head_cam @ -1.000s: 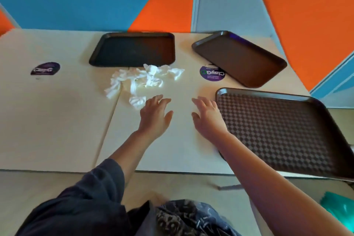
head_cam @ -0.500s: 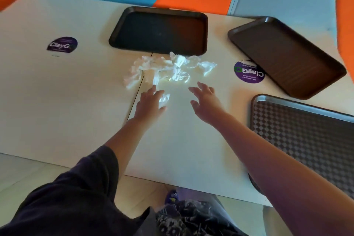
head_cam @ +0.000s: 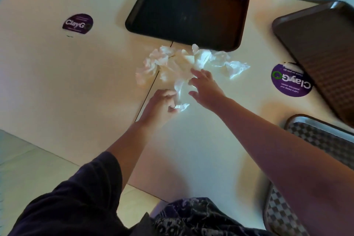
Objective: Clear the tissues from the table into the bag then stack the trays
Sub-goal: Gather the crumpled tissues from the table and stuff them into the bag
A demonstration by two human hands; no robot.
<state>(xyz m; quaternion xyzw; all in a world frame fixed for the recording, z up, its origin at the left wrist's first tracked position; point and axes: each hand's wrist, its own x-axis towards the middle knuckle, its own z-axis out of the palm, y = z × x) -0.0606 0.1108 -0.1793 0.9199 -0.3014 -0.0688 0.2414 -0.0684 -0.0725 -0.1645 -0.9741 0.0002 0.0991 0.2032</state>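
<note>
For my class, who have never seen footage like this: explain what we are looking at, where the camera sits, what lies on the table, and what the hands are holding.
This is no machine: a person wears a camera on the head, looking down at their own two bare hands.

On the pale beige table lies a heap of crumpled white tissues. Behind it sits a black rectangular tray, a dark brown tray lies to the right, and a checkered tray shows at the near right edge. Two round purple stickers are on the tabletop.

The left hand pinches the near end of one tissue. The right hand, fingers spread, reaches into the heap and grips nothing yet. No bag is in view.
</note>
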